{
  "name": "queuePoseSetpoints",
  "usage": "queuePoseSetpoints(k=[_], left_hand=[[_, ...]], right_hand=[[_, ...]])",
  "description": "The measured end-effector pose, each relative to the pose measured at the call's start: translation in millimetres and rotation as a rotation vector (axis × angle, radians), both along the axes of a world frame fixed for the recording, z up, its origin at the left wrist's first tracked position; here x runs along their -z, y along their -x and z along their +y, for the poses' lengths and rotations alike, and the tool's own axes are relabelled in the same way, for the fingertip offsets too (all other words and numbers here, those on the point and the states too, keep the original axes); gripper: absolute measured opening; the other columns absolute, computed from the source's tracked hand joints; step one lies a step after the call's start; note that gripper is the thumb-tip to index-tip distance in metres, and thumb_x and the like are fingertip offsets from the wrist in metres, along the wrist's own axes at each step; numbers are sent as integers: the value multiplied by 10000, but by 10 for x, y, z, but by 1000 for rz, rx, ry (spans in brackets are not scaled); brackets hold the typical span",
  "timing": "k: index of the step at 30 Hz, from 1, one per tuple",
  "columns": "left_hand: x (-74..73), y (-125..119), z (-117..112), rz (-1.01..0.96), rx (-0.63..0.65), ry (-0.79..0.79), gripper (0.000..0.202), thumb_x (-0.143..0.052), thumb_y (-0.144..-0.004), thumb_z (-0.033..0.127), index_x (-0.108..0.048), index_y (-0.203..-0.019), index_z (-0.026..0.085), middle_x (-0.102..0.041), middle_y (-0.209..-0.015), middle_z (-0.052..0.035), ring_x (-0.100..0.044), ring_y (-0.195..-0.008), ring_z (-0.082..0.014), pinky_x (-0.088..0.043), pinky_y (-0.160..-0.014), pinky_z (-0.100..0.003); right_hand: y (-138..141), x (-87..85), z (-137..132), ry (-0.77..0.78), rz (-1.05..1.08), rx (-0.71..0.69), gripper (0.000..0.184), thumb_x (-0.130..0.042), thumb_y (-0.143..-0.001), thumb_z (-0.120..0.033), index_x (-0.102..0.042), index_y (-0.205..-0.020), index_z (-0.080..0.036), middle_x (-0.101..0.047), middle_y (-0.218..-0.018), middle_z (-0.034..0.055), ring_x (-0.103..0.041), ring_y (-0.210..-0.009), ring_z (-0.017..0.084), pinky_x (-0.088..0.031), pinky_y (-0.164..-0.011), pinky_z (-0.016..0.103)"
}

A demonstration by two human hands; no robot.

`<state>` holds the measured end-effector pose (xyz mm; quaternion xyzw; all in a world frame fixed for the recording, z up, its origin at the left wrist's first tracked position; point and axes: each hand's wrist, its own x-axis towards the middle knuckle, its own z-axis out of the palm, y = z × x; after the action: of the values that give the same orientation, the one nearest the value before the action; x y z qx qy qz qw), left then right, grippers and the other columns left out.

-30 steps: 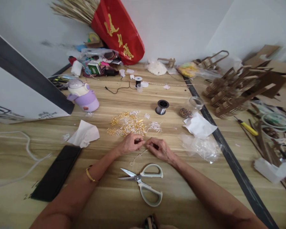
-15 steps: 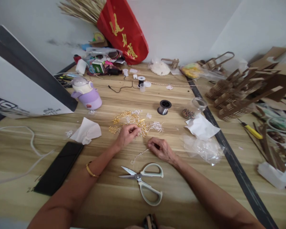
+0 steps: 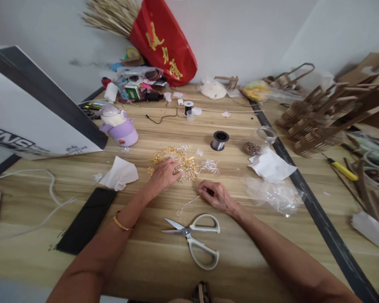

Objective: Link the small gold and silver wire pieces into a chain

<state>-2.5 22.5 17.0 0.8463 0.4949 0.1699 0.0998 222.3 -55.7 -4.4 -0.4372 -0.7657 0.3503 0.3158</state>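
Observation:
My left hand (image 3: 166, 173) rests at the near left side of a pile of gold and silver beads (image 3: 189, 166). Its fingers are bent down and together among the beads; whatever lies between the fingertips is hidden. My right hand (image 3: 217, 195) is closed, thumb and fingers pinching one end of a thin beaded strand (image 3: 188, 203). The strand trails left over the wood and finishes in a small ring. Just nearer to me lie partly spread scissors (image 3: 187, 231) with pale handles. Silver pins (image 3: 210, 166) form a small heap right of the beads.
Behind the beads stands a wire spool (image 3: 219, 141). To the right are a clear jar (image 3: 263, 139), white paper (image 3: 271, 164) and plastic bags (image 3: 278, 195). A purple bottle (image 3: 123, 131), crumpled paper (image 3: 120, 173) and a black phone-like slab (image 3: 85, 221) are on the left.
My left hand has moved slightly left and lowered its fingers into the bead pile. My right hand keeps its pinch on the strand. The whole view has shifted a little.

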Motion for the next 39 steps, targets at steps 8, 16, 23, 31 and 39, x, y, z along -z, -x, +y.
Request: queuePoseSetpoints(k=[8, 16, 23, 31, 39], left_hand=[[84, -20, 33, 0, 51, 49, 219, -535, -858, 227, -692, -998, 165, -606, -928, -72, -591, -869, -201, -478, -831, -335], [169, -49, 48, -219, 137, -19, 170, -522, -850, 147, -689, -849, 178, -667, -893, -59, -603, -862, -191, -469, -856, -353], [157, -35, 103, -470, 78, 30, 125, -562, -806, 141, -684, -806, 166, -696, -801, -50, -626, -746, -162, -495, -737, -293], [159, -21, 106, -748, -97, 250, 165, -682, -736, 279, -687, -805, 129, -704, -761, -59, -653, -700, -150, -521, -674, -256], [113, -13, 116, -784, -102, 293, 177, -699, -713, 282, -685, -796, 126, -703, -754, -56, -654, -692, -145, -530, -677, -258]], right_hand=[[-7, 12, 3, -5, -18, 3, 151, -498, -895, -267, -575, -824, -158, -511, -606, -29, -412, -525, 82, -318, -523, 200], [-15, 16, 15, 11, -4, 3, 167, -492, -898, -286, -576, -826, -162, -527, -619, -20, -419, -532, 90, -324, -521, 206], [-16, -27, 17, 43, 21, 8, 164, -492, -901, -284, -568, -819, -164, -503, -601, -25, -419, -531, 91, -323, -520, 205], [-27, -21, 19, 54, 17, 5, 173, -494, -906, -286, -575, -820, -160, -495, -596, -27, -414, -529, 90, -323, -523, 208], [-11, 25, 26, 25, -5, 15, 184, -488, -906, -297, -584, -825, -162, -542, -632, -11, -429, -528, 90, -328, -515, 207]])
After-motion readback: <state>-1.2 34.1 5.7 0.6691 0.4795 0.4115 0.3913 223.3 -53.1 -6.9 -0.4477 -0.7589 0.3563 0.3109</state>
